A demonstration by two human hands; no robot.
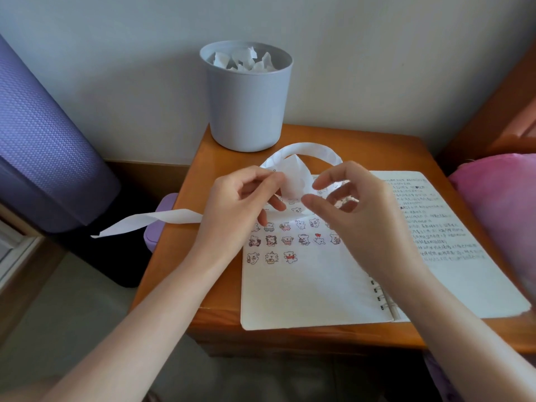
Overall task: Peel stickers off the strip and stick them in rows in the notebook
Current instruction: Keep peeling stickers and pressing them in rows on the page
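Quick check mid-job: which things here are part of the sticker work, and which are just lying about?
In the job: sticker strip, notebook, stuck stickers, left hand, right hand.

Lying about: grey bin of paper scraps, purple roll, pink fabric, small purple container.

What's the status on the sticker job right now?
Left hand pinching strip; right hand open at its loop. Notebook bottom row: three stickers. Nothing blocking.

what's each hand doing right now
Left hand: pinched shut on the sticker strip.
Right hand: fingers apart, thumb and forefinger open beside the strip, holding nothing visible.
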